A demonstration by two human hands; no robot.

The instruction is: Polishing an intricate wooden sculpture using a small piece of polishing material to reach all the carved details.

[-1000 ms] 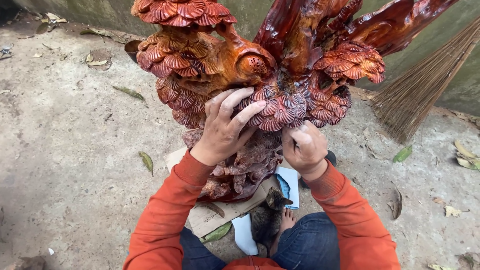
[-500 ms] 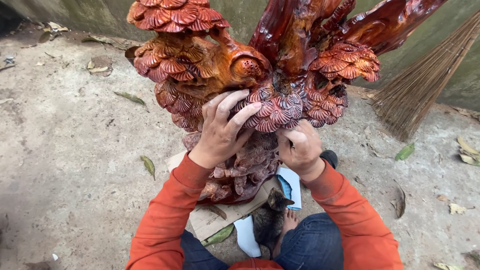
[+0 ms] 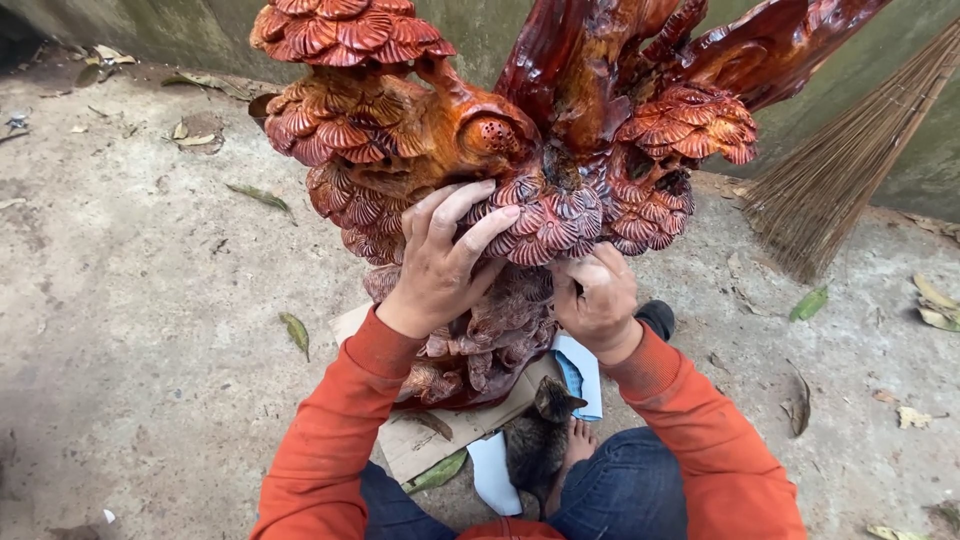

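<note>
Large reddish-brown glossy wood carving [image 3: 520, 170], worked into scaled, fan-like clusters and twisting trunks, stood upright on a flattened piece of brown cardboard [image 3: 420, 440] on the concrete ground [image 3: 130, 330].

Left hand [image 3: 440, 265] lay open and spread flat against a cluster near the middle of the carving, fingers apart, pressing on it and not closed round anything. Right hand [image 3: 598, 300] was curled into a fist close against the lower clusters; whether it gripped a small tool or cloth could not be told, as the fingers hid the palm.

Upper surfaces looked evenly finished and shiny. The lower part beneath the hands read duller and greyer, so by my judgement the work was well advanced, with the base left to do.

Small dark kitten [image 3: 540, 440] sat between the person's knees, just beside a bare foot. Straw broom [image 3: 840, 180] leaned against the wall. Dry leaves lay scattered about.
</note>
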